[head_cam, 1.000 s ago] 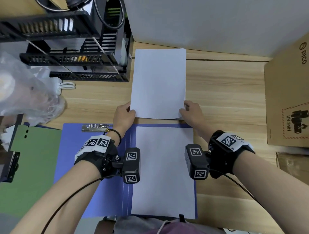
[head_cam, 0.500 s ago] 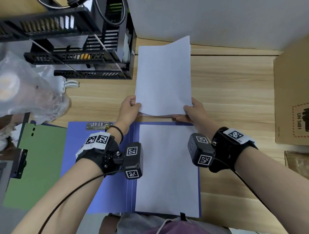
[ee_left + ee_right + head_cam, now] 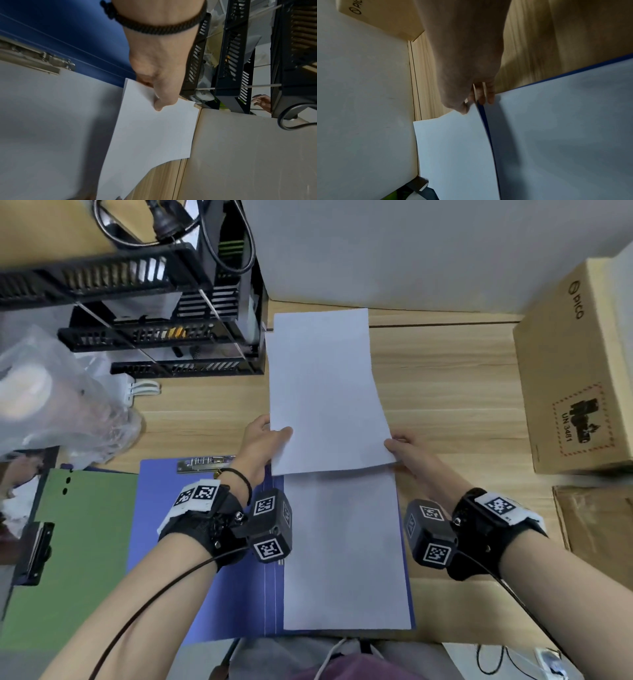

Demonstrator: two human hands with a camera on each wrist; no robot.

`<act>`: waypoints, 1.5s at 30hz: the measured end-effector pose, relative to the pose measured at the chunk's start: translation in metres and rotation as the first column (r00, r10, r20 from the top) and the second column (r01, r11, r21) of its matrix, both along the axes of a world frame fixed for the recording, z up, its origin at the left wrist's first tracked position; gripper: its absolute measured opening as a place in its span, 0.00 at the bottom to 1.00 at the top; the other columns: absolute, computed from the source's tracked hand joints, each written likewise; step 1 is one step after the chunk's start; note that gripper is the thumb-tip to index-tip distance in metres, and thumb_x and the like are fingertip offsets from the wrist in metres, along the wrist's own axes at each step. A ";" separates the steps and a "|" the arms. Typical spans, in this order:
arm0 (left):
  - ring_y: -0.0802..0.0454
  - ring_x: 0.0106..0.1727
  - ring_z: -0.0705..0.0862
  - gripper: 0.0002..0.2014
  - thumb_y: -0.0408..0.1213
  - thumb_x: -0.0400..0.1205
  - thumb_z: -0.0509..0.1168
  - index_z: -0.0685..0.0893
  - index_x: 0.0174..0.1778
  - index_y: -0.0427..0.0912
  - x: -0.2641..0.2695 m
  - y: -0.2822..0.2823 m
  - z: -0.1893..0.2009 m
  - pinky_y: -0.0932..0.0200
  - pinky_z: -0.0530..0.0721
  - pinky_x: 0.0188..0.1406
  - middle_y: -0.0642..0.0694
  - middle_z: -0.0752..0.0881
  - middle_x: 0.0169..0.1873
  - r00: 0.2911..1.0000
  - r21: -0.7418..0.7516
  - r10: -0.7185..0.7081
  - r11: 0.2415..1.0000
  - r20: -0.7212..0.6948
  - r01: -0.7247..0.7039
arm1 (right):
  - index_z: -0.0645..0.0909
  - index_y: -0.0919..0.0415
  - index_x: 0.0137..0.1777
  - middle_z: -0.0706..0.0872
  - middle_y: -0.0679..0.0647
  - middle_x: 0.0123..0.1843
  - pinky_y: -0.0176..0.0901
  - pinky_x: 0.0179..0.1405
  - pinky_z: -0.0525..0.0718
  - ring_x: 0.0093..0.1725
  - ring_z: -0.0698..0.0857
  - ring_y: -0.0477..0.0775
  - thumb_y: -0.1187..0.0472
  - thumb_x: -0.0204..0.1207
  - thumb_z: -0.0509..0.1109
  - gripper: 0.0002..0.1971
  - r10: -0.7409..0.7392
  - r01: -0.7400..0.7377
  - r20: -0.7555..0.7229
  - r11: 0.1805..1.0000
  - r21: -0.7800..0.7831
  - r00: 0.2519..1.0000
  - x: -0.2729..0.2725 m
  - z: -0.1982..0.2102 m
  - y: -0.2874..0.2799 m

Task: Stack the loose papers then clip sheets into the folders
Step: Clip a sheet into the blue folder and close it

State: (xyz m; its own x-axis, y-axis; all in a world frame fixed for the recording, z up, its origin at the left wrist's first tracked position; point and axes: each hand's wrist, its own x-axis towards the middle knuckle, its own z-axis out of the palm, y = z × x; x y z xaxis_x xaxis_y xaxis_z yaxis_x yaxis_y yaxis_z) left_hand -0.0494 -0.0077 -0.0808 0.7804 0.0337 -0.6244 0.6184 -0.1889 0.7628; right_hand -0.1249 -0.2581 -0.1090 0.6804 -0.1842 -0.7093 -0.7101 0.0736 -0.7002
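Two folders lie at the near edge of the tabletop (image 3: 445, 392): a blue folder (image 3: 205, 577) spread open and a green folder (image 3: 78, 542) to its left, whose left part is cut off by the picture edge. One white sheet (image 3: 346, 549) lies flat in the blue folder's right half; whether more sheets lie beneath it cannot be told. One metal clip (image 3: 205, 464) sits at the far edge of the blue folder's left half, partly hidden behind the left wrist.

Just beyond, two hands hold one lifted bundle of papers (image 3: 325, 392), whose near edge overlaps the far edge of the sheet in the folder. The left hand (image 3: 262, 440) pinches the bundle's near left corner, thumb on top. The right hand (image 3: 409, 455) holds the near right corner, thumb at the edge and fingers under. The left wrist view shows at least two layered edges in the bundle; the exact count is unreadable.

Farther off, a black tiered tray rack (image 3: 154, 320) stands at the far left, touching or just beside the bundle's far left corner. A clear plastic bag (image 3: 58, 405) sits at the left edge. Two cardboard boxes occupy the right edge: a printed box (image 3: 575, 378) and a second box (image 3: 596, 525) nearer, cut off
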 end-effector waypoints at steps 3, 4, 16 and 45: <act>0.48 0.48 0.87 0.16 0.30 0.82 0.67 0.78 0.65 0.40 -0.018 0.022 -0.002 0.52 0.87 0.50 0.46 0.88 0.52 0.997 -0.004 -0.030 1.000 -0.067 0.030 | 0.78 0.61 0.62 0.82 0.57 0.52 0.41 0.34 0.82 0.43 0.83 0.55 0.60 0.76 0.70 0.15 0.007 -0.007 -0.018 1.000 0.015 1.000 -0.012 -0.001 0.009; 0.47 0.50 0.87 0.17 0.30 0.81 0.67 0.77 0.67 0.40 -0.025 0.030 -0.004 0.50 0.86 0.52 0.45 0.88 0.54 0.995 -0.005 -0.044 0.999 -0.091 0.044 | 0.77 0.61 0.60 0.82 0.58 0.50 0.41 0.32 0.82 0.40 0.83 0.54 0.60 0.77 0.70 0.13 0.005 -0.005 -0.020 1.000 0.023 1.000 -0.016 0.000 0.014; 0.43 0.63 0.85 0.18 0.30 0.84 0.64 0.79 0.70 0.41 -0.096 0.109 -0.018 0.49 0.83 0.61 0.43 0.86 0.63 0.918 -0.111 -0.316 0.948 -0.241 0.297 | 0.77 0.56 0.55 0.78 0.59 0.42 0.40 0.29 0.70 0.31 0.74 0.52 0.57 0.77 0.70 0.09 0.111 -0.115 -0.147 0.993 -0.013 0.983 -0.085 0.000 0.081; 0.56 0.57 0.85 0.18 0.27 0.81 0.68 0.77 0.64 0.47 -0.088 0.188 0.081 0.64 0.83 0.55 0.51 0.85 0.58 0.807 0.029 -0.222 0.969 0.547 0.247 | 0.81 0.49 0.63 0.87 0.44 0.61 0.36 0.56 0.81 0.62 0.83 0.46 0.71 0.79 0.61 0.20 0.258 -0.149 0.413 0.949 -0.277 0.873 -0.072 0.128 0.178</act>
